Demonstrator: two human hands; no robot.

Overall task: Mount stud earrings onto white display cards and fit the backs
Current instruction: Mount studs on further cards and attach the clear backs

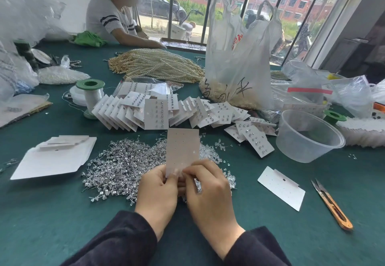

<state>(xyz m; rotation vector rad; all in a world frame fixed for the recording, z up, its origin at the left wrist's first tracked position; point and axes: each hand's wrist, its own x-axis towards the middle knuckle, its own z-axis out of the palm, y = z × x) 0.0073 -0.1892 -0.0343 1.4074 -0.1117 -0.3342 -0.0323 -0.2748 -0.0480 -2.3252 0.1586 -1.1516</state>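
I hold a white display card [183, 148] upright, its back facing me, with rows of small holes and one clear back fitted near its right side. My left hand [157, 190] pinches the card's bottom left edge. My right hand [208, 190] pinches the bottom right edge, fingertips pressed at the card; whatever small piece sits under them is hidden. Beneath both hands lies a heap of silver stud earrings [120, 169], and a smaller pile of clear backs [212, 153] lies to its right.
Finished cards [156, 113] fan across the green table [52, 224]. Blank cards [56, 157] lie at left, one blank card [281, 188] at right. Orange thread snips [331, 205], a clear plastic tub [308, 136], a plastic bag [239, 61], pearl strands [158, 63]. Another person sits far left.
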